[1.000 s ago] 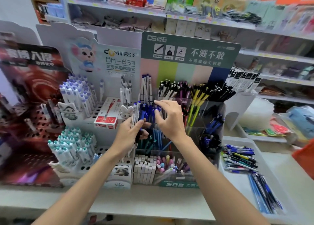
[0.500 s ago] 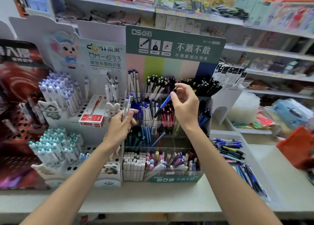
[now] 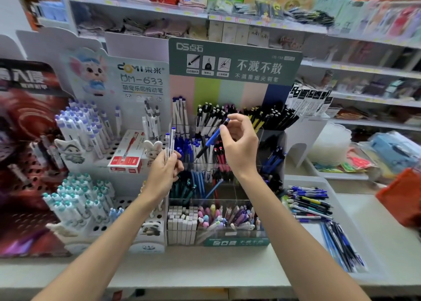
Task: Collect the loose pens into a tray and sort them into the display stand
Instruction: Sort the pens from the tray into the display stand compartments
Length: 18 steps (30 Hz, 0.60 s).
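Pinching a slim blue pen [image 3: 211, 141], the right hand [image 3: 239, 146] sits apart from the left hand [image 3: 163, 173] gripping white pens [image 3: 170, 141].

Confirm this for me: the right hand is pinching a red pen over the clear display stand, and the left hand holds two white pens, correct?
Not quite. The pen pinched by the right hand is blue, not red, as the head view shows. The rest stands: it is held over the clear display stand, and the left hand holds two white pens.
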Available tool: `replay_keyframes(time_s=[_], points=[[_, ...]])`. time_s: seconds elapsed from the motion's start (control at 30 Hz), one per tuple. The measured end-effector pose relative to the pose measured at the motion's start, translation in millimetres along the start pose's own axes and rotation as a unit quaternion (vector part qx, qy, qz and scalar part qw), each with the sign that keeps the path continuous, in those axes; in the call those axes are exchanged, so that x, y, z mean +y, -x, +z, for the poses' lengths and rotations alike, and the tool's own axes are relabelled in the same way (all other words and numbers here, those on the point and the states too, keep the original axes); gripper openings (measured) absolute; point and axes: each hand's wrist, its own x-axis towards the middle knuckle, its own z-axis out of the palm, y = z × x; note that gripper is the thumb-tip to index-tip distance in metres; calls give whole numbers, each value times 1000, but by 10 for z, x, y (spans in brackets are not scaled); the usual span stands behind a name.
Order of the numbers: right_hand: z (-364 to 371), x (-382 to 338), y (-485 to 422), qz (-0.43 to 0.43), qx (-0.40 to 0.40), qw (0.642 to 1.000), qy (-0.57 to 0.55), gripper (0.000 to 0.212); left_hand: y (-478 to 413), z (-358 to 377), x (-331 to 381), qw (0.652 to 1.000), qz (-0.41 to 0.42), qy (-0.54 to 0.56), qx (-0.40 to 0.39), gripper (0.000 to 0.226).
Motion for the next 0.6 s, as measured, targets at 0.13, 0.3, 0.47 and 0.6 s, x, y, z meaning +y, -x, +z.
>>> replay_keyframes(time_s=[0.13,0.3,0.47,0.6], points=[[42,-103,-105,-47,1,999,18,20,-4,-15,22,1000,23,-8,-1,22],[-342,157,-31,-46,16,995,88,20,-42,337,63,998,46,-13,-50,21],[-989,407,-78,-30,109,982,149,19,-52,903,89,994,32,-2,-105,22],[-1300,593,-165,-33,139,971,192,18,-32,1200,75,992,-15,18,-126,24]])
